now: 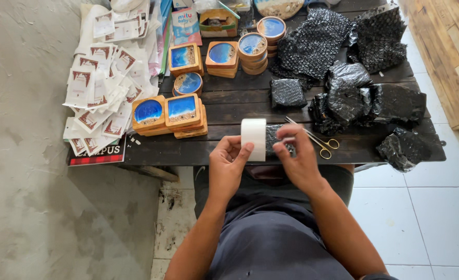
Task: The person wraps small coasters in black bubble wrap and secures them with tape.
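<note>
Nearest, lap: person seated at the table (229,153) edge, grey clothing below both forearms
Left hand (227,166): curled on a white tape roll (254,139), thumb against its near face, fingers behind it; roll held upright on edge just above the table's near rim
Right hand (298,158): fingers bent and pinched at the edge of a black parcel (275,140) of bubble wrap that sits touching the roll's right side; whether a tape end is between the fingertips cannot be told
Scissors (317,139): gold-handled, lying just beyond the right hand, handles toward the right
Right of the right hand: a loose black wrapped bundle (403,149) near the table corner
Beyond the right hand: more black wrapped bundles (354,98) in a cluster; farther, sheets of black bubble wrap (338,39)
Beyond the left hand: stacked wooden coasters (169,116) with blue tops, square ones; farther back, more stacks, some round
Left of the left hand: heap of white packets (99,88) with dark red print, spilling over the table's left end
</note>
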